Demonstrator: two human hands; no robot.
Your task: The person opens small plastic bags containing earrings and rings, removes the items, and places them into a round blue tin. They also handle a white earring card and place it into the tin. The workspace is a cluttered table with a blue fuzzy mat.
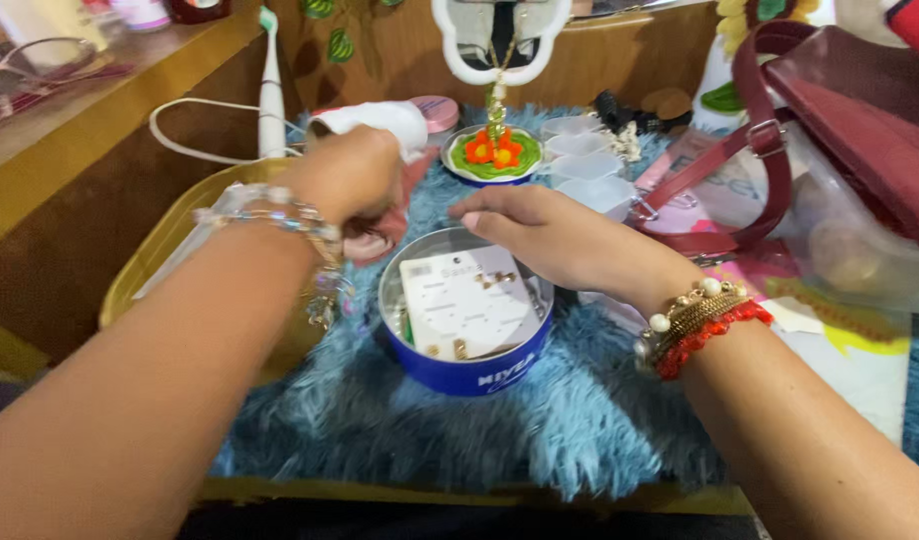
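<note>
We note a gold tray (145, 270) at the left edge. Our left hand (350, 180) is closed around a white tube (380, 120) and a pink item (375, 245), held just left of the blue round tin (467, 370). The tin sits on a blue furry mat (500, 430) and contains a white earring card (467, 300). Our right hand (550, 235) rests over the tin's far rim, fingers loosely extended, gripping nothing. A maroon bag (850, 120) lies at right.

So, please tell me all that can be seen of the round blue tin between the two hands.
The round blue tin stands upright and open on the shaggy blue mat. It looks like metal, with white print on its wall. Inside lies a white card carrying small gold earrings. The right hand hovers over its far rim; whether it touches is unclear.
</note>
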